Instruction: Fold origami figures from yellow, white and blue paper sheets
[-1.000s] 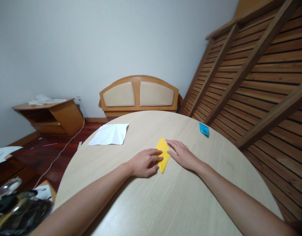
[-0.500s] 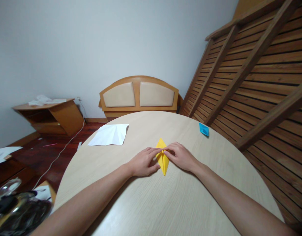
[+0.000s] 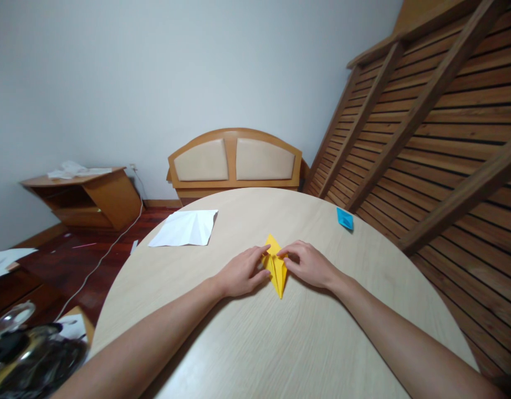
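Both of my hands are working on one small yellow folded paper (image 3: 277, 269) in the head view, the only view I have. It is lying on the round worktop (image 3: 280, 343) about midway between the near edge and the far edge, its long axis running toward me, its near tip pointing at the near edge.

My left hand (image 3: 241, 272) is pressing on the paper's left side, fingers (image 3: 259, 255) curled and nearly closed, their tips on the upper middle. My right hand (image 3: 307, 265) is doing the same from the right, thumb and forefinger pinching a raised flap at the centre ridge. Neither hand is lifting the paper clear of the worktop.

Risks, as I am judging them: the two pinches are meeting at one point, so uneven pulling could be tearing the paper at the ridge or skewing the crease. The smooth worktop could be letting the near tip slide sideways, since nothing is holding it.

A white creased sheet (image 3: 184, 228) is lying well apart toward the far left edge, and a small blue paper (image 3: 345, 218) is lying near the far right edge.
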Motion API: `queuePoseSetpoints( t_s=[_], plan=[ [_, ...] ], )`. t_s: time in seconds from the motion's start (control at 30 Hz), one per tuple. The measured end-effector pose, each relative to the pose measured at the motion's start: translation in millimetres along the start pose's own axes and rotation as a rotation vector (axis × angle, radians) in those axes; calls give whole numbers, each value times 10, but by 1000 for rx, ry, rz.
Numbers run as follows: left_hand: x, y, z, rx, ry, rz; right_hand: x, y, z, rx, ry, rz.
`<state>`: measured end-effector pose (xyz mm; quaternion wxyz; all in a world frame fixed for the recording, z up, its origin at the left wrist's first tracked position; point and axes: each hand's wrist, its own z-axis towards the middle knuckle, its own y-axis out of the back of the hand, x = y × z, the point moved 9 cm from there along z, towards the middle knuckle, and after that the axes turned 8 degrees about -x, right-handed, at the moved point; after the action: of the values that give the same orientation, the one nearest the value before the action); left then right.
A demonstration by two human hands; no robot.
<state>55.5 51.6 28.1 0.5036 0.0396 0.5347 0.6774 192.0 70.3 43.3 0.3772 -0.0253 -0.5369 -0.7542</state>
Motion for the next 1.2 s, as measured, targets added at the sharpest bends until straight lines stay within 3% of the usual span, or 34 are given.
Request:
queuePoseSetpoints(
  t_s=[0.33, 0.6, 0.8, 0.9, 1.2],
  plan=[
    [160, 16, 20, -74, 179, -121, -11, 13, -34, 37, 61, -36],
    [133, 20, 12, -59, 115, -121, -17, -6, -35, 47, 69, -10],
    [-42, 10, 14, -14, -80, 20, -20, -15, -53, 78, 81, 19],
    [-75, 9, 14, 1, -114, 64, -23, -15, -56, 83, 81, 36],
    [49, 102, 18, -61, 86, 127, -38, 12, -40, 66, 43, 31]
  ],
)
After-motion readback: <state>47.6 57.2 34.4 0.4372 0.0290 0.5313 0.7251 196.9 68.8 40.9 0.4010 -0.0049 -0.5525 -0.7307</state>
